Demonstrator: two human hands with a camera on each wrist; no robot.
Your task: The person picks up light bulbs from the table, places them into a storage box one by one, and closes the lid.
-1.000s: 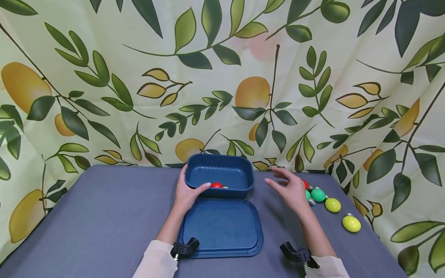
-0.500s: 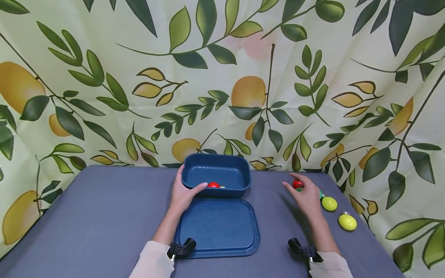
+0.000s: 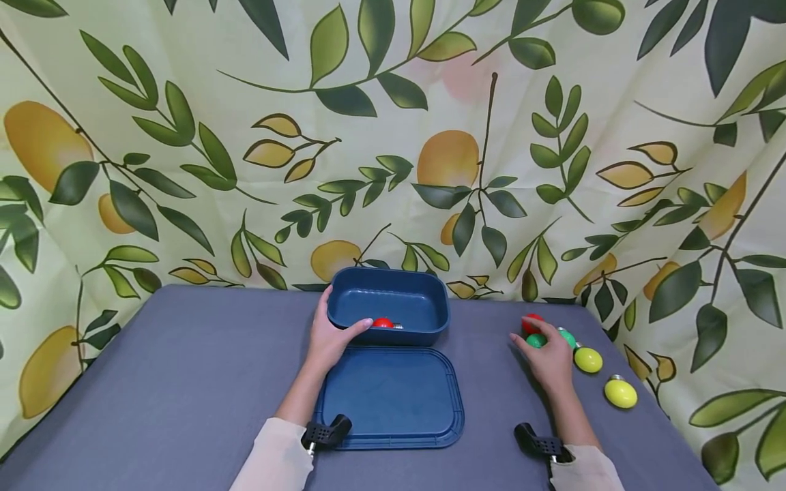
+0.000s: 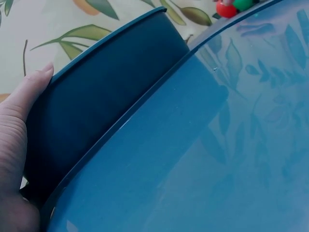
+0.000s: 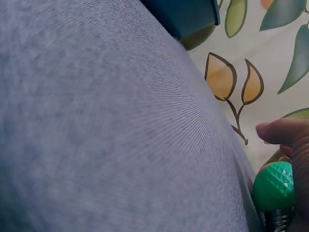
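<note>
Head view: box (image 3: 424, 337) upright on the surface (image 3: 153, 382), near the patterned cloth (image 3: 393, 198). My left hand (image 3: 327, 341) grips its left end, thumb over the near rim. One red bulb (image 3: 383, 322) inside, against the near wall. Lid (image 3: 393, 402) flat, just on my side of the box. Well right of the box, my right hand (image 3: 550, 358) hovers at the bulb group, fingers parted, grasping nothing: second red bulb (image 3: 529, 328), near green bulb (image 3: 536, 340), far green bulb (image 3: 568, 337). Beyond these, farther right of the box, two yellow bulbs (image 3: 588, 360).

Left wrist view: my thumb presses the box's wall up by the rim; red and green past its far end.

Right wrist view: green bulb beside my thumb, well apart from the box corner; contact, cannot tell.
</note>
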